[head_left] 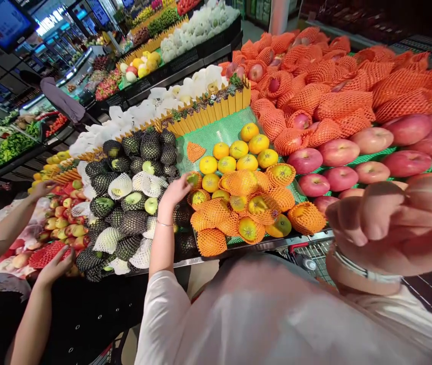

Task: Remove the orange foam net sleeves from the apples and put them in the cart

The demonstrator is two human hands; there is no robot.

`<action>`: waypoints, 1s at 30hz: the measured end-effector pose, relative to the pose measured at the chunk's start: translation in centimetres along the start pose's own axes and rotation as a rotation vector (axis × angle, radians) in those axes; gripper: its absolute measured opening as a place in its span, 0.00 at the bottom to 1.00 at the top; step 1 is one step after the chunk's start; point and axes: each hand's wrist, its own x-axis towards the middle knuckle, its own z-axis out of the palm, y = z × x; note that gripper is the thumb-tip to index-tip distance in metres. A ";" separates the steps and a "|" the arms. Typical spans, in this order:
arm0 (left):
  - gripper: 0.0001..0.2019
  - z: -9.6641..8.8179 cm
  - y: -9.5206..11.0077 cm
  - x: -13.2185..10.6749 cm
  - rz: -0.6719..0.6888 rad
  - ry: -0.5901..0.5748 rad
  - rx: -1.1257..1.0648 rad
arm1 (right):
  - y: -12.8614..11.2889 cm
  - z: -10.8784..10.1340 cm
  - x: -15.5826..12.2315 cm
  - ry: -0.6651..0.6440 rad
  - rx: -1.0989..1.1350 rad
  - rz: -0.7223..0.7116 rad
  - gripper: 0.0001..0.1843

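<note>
My left hand (178,191) reaches over the left edge of a pile of mandarin oranges. Its fingers close round a greenish mandarin orange (192,179) in an orange foam net. Below it sits another netted mandarin (198,197); bare yellow-orange mandarins (226,165) lie to the right. Close to the camera, my right hand (387,223) hovers over the front edge of the display with its fingers curled in. It is large and partly blurred, and anything within it is hidden. Behind that hand are red apples (340,179).
Green apples in black and white nets (132,200) fill the left side. A person's hand (55,264) touches a red net beside small apples (64,223). Orange-netted fruit (315,86) is heaped at the back right. A wooden picket divider (208,112) stands behind; a metal cart (315,258) is below.
</note>
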 end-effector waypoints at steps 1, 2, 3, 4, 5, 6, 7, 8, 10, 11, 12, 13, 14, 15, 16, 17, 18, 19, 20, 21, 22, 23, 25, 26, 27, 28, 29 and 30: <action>0.22 -0.8 0.0 1.5 -0.031 0.108 0.024 | 0.1 -0.2 0.4 0.018 0.053 -0.034 0.18; 0.22 -1.3 0.1 3.2 -0.067 0.204 0.057 | 0.2 -0.5 0.8 0.047 0.094 -0.053 0.14; 0.22 -1.6 0.3 5.1 -0.116 0.268 0.073 | 0.4 -1.0 1.0 0.090 0.115 -0.050 0.11; 0.22 -1.6 0.6 7.1 -0.173 0.295 0.066 | 0.6 -1.5 1.0 0.143 0.114 -0.030 0.09; 0.23 -1.4 0.8 9.0 -0.265 0.287 0.037 | 0.8 -2.1 0.9 0.198 0.098 -0.007 0.08; 0.24 -1.1 1.0 10.9 -0.366 0.258 0.001 | 1.0 -2.7 0.8 0.253 0.080 0.014 0.08; 0.25 -0.7 1.1 12.5 -0.439 0.227 -0.024 | 1.2 -3.3 0.5 0.306 0.062 0.035 0.07; 0.25 -0.3 1.1 13.8 -0.502 0.198 -0.046 | 1.3 -3.8 0.1 0.352 0.045 0.049 0.07; 0.23 0.3 0.9 15.5 -0.574 0.172 -0.065 | 1.4 -4.5 -0.7 0.419 0.020 0.065 0.07; 0.20 0.4 0.7 15.9 -0.601 0.173 -0.070 | 1.4 -4.7 -1.1 0.436 0.008 0.076 0.07; 0.17 0.5 0.5 16.1 -0.623 0.180 -0.074 | 1.5 -4.9 -1.5 0.441 -0.006 0.090 0.06; 0.14 0.4 0.3 16.3 -0.637 0.189 -0.076 | 1.6 -5.1 -1.9 0.440 -0.020 0.110 0.06; 0.12 0.1 0.2 16.3 -0.642 0.198 -0.079 | 1.7 -5.2 -2.2 0.434 -0.032 0.135 0.06; 0.10 -0.1 0.1 16.3 -0.638 0.209 -0.083 | 1.9 -5.3 -2.4 0.431 -0.040 0.159 0.06; 0.09 -0.5 0.1 16.2 -0.620 0.223 -0.088 | 2.1 -5.3 -2.6 0.428 -0.043 0.177 0.05; 0.08 -0.8 0.2 16.1 -0.589 0.244 -0.093 | 2.4 -5.2 -2.8 0.423 -0.039 0.192 0.05; 0.07 -1.2 0.5 15.8 -0.546 0.274 -0.096 | 2.7 -5.1 -2.9 0.413 -0.032 0.205 0.05; 0.07 -1.5 0.9 15.4 -0.497 0.310 -0.097 | 3.1 -5.0 -2.9 0.392 -0.025 0.221 0.05; 0.07 -1.8 1.5 14.7 -0.451 0.350 -0.096 | 3.6 -4.8 -2.9 0.361 -0.021 0.239 0.06; 0.08 -2.0 2.1 13.7 -0.398 0.394 -0.094 | 4.2 -4.5 -2.9 0.322 -0.022 0.257 0.06; 0.08 -2.2 2.9 12.3 -0.330 0.436 -0.089 | 4.8 -4.3 -2.8 0.278 -0.028 0.275 0.06; 0.08 -2.2 3.8 10.5 -0.253 0.466 -0.083 | 5.4 -4.1 -2.8 0.234 -0.039 0.290 0.07; 0.05 -2.2 5.9 5.7 0.010 0.483 -0.053 | 6.7 -3.6 -2.8 0.163 -0.080 0.285 0.06; 0.04 -2.0 7.1 3.0 0.139 0.430 -0.023 | 7.2 -3.3 -2.9 0.139 -0.112 0.257 0.06; 0.05 -1.8 8.2 0.2 0.260 0.363 0.006 | 7.6 -3.0 -3.0 0.115 -0.150 0.219 0.05; 0.07 -1.5 9.4 -2.5 0.364 0.299 0.026 | 7.9 -2.7 -3.0 0.085 -0.189 0.177 0.06; 0.09 -1.2 10.4 -4.9 0.463 0.220 0.027 | 8.0 -2.4 -3.1 0.041 -0.221 0.136 0.07; 0.11 -0.8 11.4 -7.0 0.559 0.127 0.005 | 8.1 -2.1 -3.1 -0.023 -0.242 0.114 0.08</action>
